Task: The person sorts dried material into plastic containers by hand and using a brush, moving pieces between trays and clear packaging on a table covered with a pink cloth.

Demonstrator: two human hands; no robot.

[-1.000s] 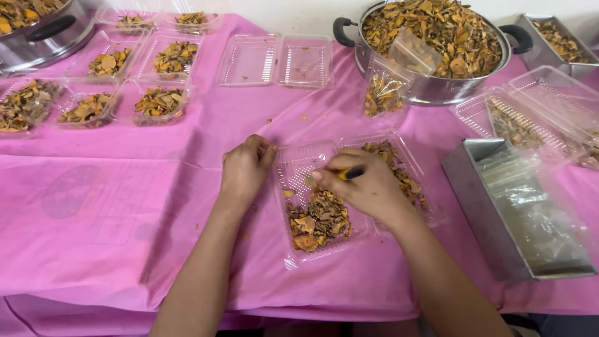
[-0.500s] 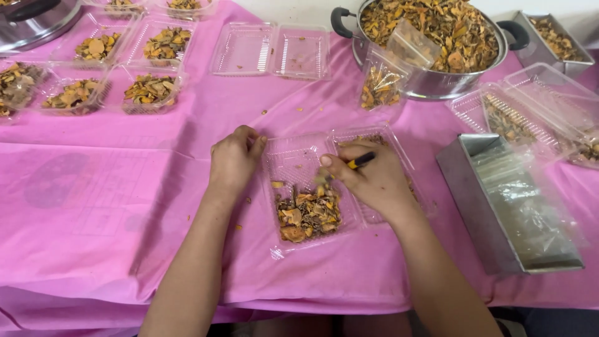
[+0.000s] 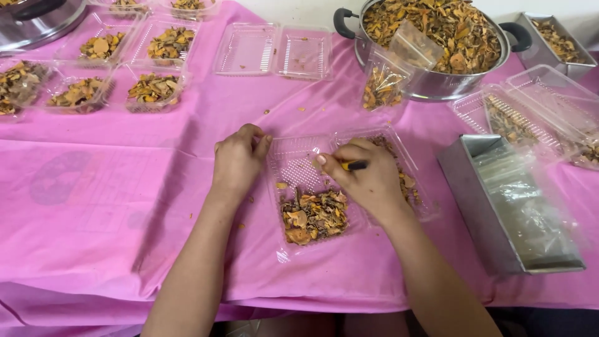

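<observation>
Sorting: dried orange-brown chips [image 3: 314,216] heaped at the near end of a clear hinged plastic clamshell tray [image 3: 293,163] on the pink tablecloth [image 3: 112,206].
Right hand [image 3: 365,178]: closed around a small black-and-yellow tool [image 3: 354,165], working over the tray.
Left hand [image 3: 237,161]: curled, steadying the tray's left edge.
Progress: far half looks bare; six filled trays [image 3: 153,88] sit far left, an empty one [image 3: 274,51] beyond.
Supply: steel pot [image 3: 430,84] looks full.
</observation>
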